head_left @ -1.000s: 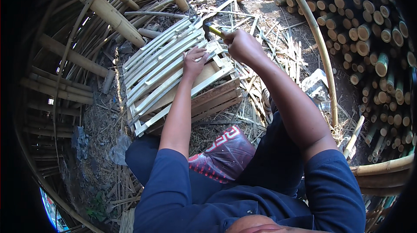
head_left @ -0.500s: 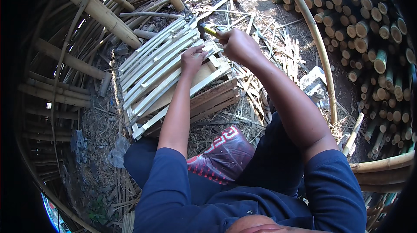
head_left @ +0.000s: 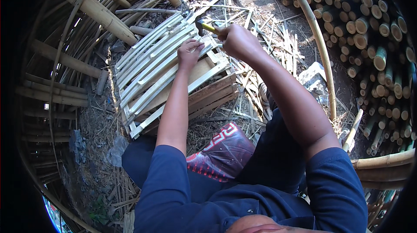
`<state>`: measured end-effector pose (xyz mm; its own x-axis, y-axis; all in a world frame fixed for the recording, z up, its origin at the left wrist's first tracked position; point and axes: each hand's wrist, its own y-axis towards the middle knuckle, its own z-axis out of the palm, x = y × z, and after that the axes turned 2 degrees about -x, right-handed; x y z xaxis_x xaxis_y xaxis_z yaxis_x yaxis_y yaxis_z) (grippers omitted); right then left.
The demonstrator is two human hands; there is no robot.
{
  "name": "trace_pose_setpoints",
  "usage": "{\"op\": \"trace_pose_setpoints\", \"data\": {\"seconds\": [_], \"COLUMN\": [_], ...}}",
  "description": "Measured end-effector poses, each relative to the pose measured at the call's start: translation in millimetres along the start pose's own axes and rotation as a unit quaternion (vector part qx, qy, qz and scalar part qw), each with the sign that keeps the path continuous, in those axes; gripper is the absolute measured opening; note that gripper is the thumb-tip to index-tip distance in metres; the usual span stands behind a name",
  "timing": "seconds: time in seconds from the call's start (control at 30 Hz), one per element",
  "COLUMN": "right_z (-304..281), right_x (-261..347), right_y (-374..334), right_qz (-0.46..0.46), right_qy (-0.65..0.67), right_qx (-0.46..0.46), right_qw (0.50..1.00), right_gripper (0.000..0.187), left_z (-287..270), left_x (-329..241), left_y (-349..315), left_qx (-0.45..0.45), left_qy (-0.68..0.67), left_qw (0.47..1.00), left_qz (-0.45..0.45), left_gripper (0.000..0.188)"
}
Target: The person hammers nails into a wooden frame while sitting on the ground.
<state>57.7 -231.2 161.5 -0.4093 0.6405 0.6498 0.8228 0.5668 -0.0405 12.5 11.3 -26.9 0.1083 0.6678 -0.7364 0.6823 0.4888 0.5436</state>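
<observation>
My right hand (head_left: 241,42) is closed round the handle of a hammer (head_left: 210,28), which has a yellow grip and a dark head. The hammer head hangs just above the far right end of a panel of pale bamboo slats (head_left: 153,76). My left hand (head_left: 190,53) rests over the slats near that same end, thumb and fingers pinched together. Whatever lies in the pinch is too small to make out. The slats run side by side with gaps between them, across cross strips at their ends. Beneath the panel stands a brown wooden crate (head_left: 213,96).
Cut bamboo poles (head_left: 360,26) are stacked at the right, behind a curved bamboo pole (head_left: 319,37). Thick bamboo posts (head_left: 97,11) slant in at the far left. Bamboo scraps (head_left: 284,50) litter the ground. A printed dark red cloth (head_left: 228,152) lies between my legs.
My left fingers, stretched further toward the right before, are now drawn together in a pinch. The hammer stays close above the slat ends. The whole view has shifted slightly.
</observation>
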Motion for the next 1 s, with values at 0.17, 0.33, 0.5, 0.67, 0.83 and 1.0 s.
{"op": "trace_pose_setpoints", "data": {"seconds": [0.17,0.33,0.5,0.67,0.83,1.0], "right_z": [-2,-4,-2,-1,-4,-8], "right_x": [-7,-7,-15,-16,-16,-14], "right_y": [2,1,4,5,3,-2], "right_qz": [-0.006,0.001,0.000,0.000,-0.001,0.001], "right_qy": [-0.018,-0.023,-0.021,-0.016,-0.024,-0.022], "right_qx": [0.011,0.007,0.005,0.004,0.011,0.009], "right_qw": [1.000,1.000,1.000,1.000,1.000,1.000], "right_gripper": [0.029,0.028,0.030,0.032,0.030,0.031], "left_z": [-2,-6,-5,-4,-4,-6], "left_x": [-11,-12,-19,-17,-15,-22], "left_y": [0,-2,-1,-2,2,2], "left_qx": [0.062,0.065,0.077,0.060,0.072,0.095], "left_qy": [0.036,0.058,0.071,0.082,0.129,0.119], "left_qw": [0.997,0.996,0.995,0.995,0.988,0.988], "left_qz": [0.003,0.019,0.003,0.011,0.054,-0.007], "left_gripper": [0.020,0.020,0.019,0.021,0.021,0.019]}}
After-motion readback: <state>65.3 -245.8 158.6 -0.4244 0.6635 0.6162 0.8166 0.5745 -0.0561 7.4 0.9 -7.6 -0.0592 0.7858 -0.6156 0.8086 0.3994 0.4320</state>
